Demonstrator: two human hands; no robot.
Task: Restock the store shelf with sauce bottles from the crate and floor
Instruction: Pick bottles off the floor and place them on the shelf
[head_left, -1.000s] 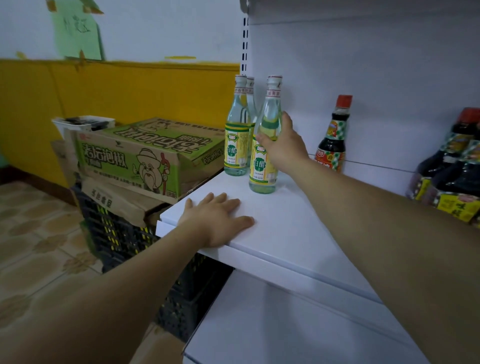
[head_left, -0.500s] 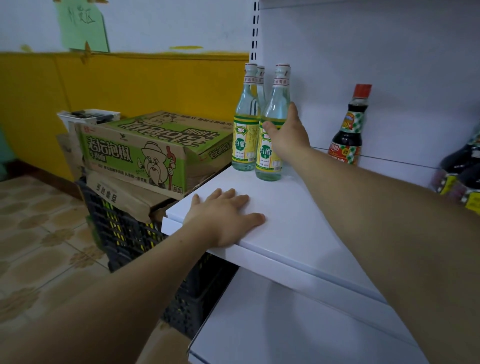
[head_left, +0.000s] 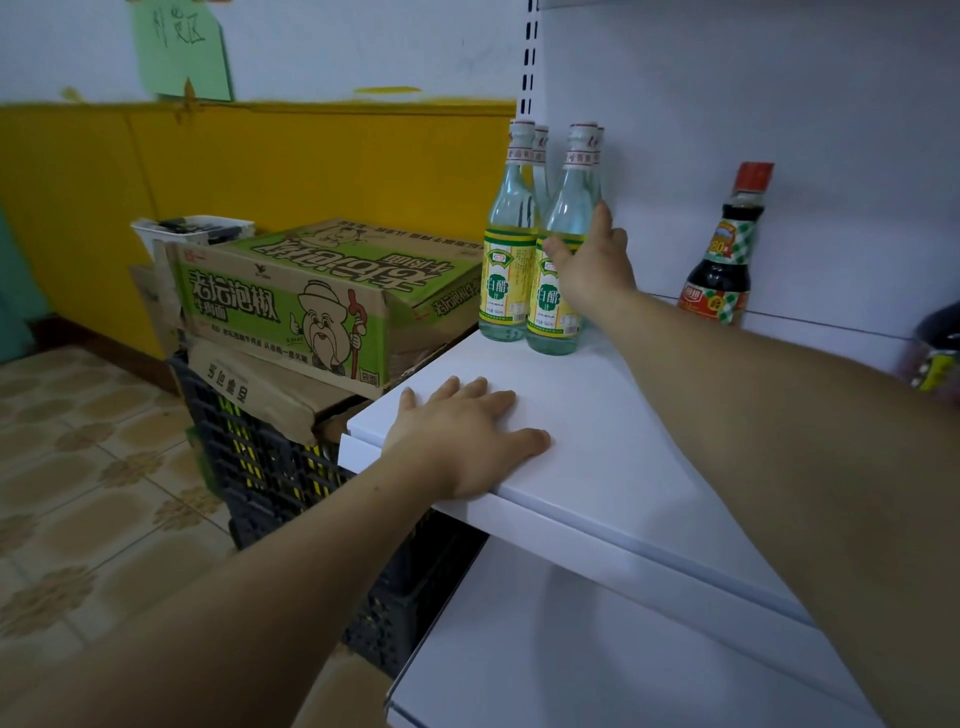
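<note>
Several clear vinegar bottles with yellow-green labels stand upright at the back left corner of the white shelf (head_left: 649, 441). My right hand (head_left: 592, 265) grips the front right one (head_left: 553, 312), thumb across its label and fingers behind it; it stands on the shelf next to another vinegar bottle (head_left: 506, 275). My left hand (head_left: 462, 441) rests flat, fingers spread, on the shelf's front left corner. A dark sauce bottle with a red cap (head_left: 719, 270) stands further right against the back panel.
Left of the shelf a black plastic crate (head_left: 280, 467) carries a brown carton and a green noodle carton (head_left: 311, 291). A blurred dark bottle (head_left: 935, 353) shows at the right edge. A lower white shelf (head_left: 597, 665) lies beneath. Tiled floor (head_left: 78, 493) stretches to the left.
My right hand has pushed the vinegar bottle further back, close beside the others. My left hand has stayed flat on the shelf corner.
</note>
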